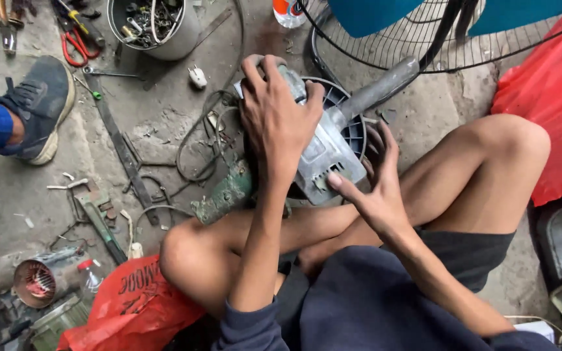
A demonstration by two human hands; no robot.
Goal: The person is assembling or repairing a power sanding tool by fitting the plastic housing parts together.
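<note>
A grey angle grinder (323, 146) is lying across a seated person's lap, its body under the left hand (274, 114), whose fingers (255, 68) are wrapping over its top. The right hand (375, 192) is spreading wide fingers (343, 183) against its vented end. Beyond the left fingers, a metal bucket (187, 40) on the concrete floor (157, 117) is holding bolts and scrap.

Clearance: bare concrete floor (164, 120) left of grey power tool (323, 153) is partly open, but cables (196, 146) and flat metal bar (121, 146) cross it. Fwd: fan guard (424, 45) blocks. Right: red bag (554, 97) and raised knee (508, 140). Far left: another person's shoe (37, 104).
</note>
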